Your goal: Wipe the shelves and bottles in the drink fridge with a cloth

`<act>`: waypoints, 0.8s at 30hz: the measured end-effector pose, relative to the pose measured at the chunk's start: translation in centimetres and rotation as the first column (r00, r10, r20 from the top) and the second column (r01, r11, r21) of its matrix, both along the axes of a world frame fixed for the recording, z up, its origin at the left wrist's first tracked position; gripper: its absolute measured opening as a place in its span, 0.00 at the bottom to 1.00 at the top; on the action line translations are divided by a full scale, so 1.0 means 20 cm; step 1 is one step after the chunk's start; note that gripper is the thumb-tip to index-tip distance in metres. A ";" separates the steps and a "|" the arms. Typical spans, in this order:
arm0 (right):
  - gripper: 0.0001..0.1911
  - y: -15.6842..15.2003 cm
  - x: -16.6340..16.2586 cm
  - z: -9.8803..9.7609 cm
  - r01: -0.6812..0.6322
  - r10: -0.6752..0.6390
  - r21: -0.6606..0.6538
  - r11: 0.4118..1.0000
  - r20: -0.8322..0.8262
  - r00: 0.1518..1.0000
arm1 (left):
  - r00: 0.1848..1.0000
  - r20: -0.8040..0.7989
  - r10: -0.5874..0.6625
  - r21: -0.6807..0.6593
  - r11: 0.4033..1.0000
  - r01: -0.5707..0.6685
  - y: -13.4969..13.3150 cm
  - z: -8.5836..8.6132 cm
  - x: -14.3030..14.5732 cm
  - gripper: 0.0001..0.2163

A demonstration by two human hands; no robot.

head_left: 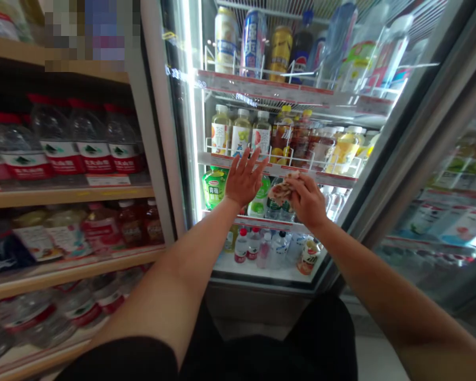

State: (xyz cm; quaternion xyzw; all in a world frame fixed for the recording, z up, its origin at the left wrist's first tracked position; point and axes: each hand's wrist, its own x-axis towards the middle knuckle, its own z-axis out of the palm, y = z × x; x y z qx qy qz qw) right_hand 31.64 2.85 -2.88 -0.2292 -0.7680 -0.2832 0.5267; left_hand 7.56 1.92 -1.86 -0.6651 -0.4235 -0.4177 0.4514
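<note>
My left hand (244,180) is spread with its fingers stretched out, palm toward the glass door (238,218) of a lit drinks cooler. It appears to rest on the glass, though I cannot tell for certain. To its right, my right hand (308,201) grips a crumpled, patterned cloth (282,191) at the same height, on or close to the glass. Behind the hands are a green bottle (214,188) and bottles with white caps, such as a tea bottle (241,132). Part of the lower shelf is hidden by my hands.
Wooden shelves (71,198) with large red-capped water bottles (57,137) stand at the left. Cans (254,42) fill the cooler's top shelf, small bottles (241,246) its bottom. A metal door frame (396,153) and another cooler (440,222) are at the right. My knees (321,338) are close below.
</note>
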 end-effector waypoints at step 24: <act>0.19 -0.02 0.01 -0.01 0.027 -0.026 -0.020 0.999 0.073 0.997 | 1.000 0.016 -0.027 -0.018 0.999 0.028 0.00 0.00 0.00 0.28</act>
